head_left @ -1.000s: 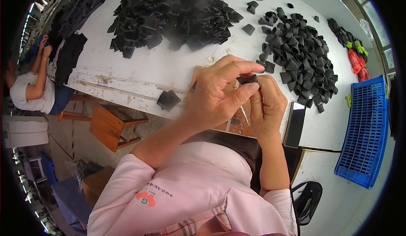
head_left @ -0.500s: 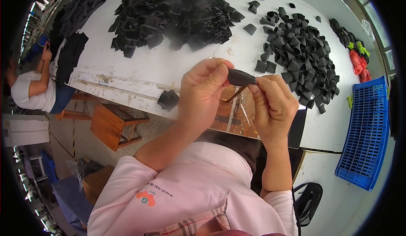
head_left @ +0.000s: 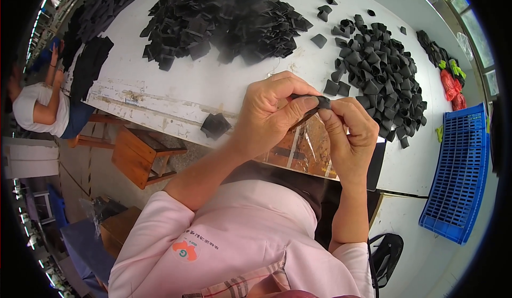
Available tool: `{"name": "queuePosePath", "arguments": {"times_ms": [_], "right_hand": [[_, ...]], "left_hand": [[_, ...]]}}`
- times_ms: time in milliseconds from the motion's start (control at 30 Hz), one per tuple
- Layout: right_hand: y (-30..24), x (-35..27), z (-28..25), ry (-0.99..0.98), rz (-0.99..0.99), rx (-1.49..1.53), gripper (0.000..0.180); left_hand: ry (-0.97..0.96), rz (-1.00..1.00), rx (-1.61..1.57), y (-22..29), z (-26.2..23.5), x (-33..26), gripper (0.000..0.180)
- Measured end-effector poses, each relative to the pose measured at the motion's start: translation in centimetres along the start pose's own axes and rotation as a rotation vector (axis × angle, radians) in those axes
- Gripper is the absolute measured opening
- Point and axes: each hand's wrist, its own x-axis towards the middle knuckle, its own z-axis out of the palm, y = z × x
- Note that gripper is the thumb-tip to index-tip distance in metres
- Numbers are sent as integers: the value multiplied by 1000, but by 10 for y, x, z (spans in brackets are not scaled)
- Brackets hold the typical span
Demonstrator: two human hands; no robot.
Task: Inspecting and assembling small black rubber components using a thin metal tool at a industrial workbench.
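Observation:
A small black fabric piece (head_left: 323,102) is pinched between my two hands above the table's front edge. My left hand (head_left: 269,114) closes on its left part, the thumb pressed along the top, and covers much of it. My right hand (head_left: 349,130) grips the right end between thumb and fingertips. Just left of my left forearm, a single black piece (head_left: 215,126) lies at the table edge. To the right of my hands spreads a pile of rolled, open-ended black pieces (head_left: 381,74). Farther back is a larger heap of flat black pieces (head_left: 186,23).
Under my hands is a brown board with clear plastic film (head_left: 298,151). A blue plastic crate (head_left: 457,175) stands at the right, near red bags (head_left: 452,84). A wooden stool (head_left: 140,156) is on the left floor. Another person (head_left: 42,108) works at the far left.
My left hand has shifted right, closer to my right hand, and its thumb now lies over the fabric piece. Less of the piece shows than before.

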Motion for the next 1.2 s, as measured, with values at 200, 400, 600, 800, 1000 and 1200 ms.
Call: {"name": "queuePosePath", "arguments": {"times_ms": [200,400,600,800,1000,1200], "right_hand": [[1,14,-21,24,232,416,8],[38,3,-12,208,529,456,25],[36,-66,27,-229,624,231,21],[27,-70,40,-190,480,101,29],[33,-69,34,-59,948,1099,14],[26,-68,34,126,1101,1318,16]], "left_hand": [[122,-72,239,-34,-18,-13,14],[180,-160,1039,-113,-51,-39,27],[136,-83,1045,-118,-61,-38,6],[-225,-573,190,-54,-46,-34,6],[40,-562,-410,-32,-8,-50,20],[37,-527,-417,-24,9,-69,13]]}}
